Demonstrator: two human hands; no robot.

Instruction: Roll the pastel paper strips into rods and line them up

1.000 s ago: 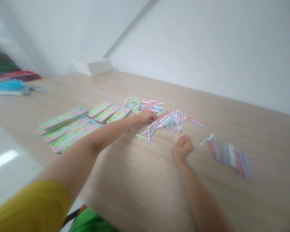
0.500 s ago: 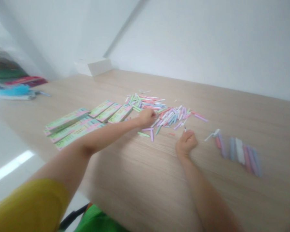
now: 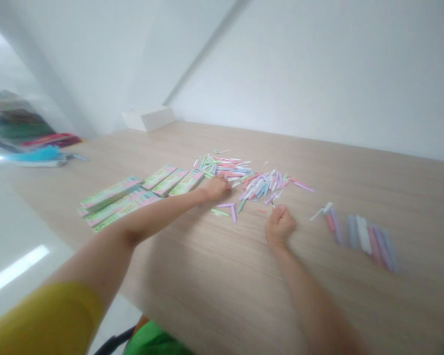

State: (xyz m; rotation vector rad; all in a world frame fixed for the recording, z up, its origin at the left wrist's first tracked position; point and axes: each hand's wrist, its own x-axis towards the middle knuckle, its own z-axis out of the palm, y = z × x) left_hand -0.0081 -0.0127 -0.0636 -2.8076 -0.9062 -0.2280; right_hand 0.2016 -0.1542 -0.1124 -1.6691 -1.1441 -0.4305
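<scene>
A loose pile of small pastel sticks [image 3: 251,178], pink, green, blue, purple and white, lies in the middle of the wooden table [image 3: 214,276]. My left hand [image 3: 216,189] rests closed at the pile's near left edge; what it holds is hidden. My right hand [image 3: 280,224] is a fist just in front of the pile, with a thin stick poking up from its fingers. To the right, a short row of pastel sticks [image 3: 360,234] lies side by side.
Several flat green and pink boxes [image 3: 133,196] lie in rows left of the pile. A white box [image 3: 148,118] stands by the wall at the back. Coloured clutter [image 3: 33,143] sits at the far left. The table's near left edge drops to a pale floor.
My left hand has drawn back a little from the pile toward me. The right fist stays put with its stick. The view has shifted slightly.
</scene>
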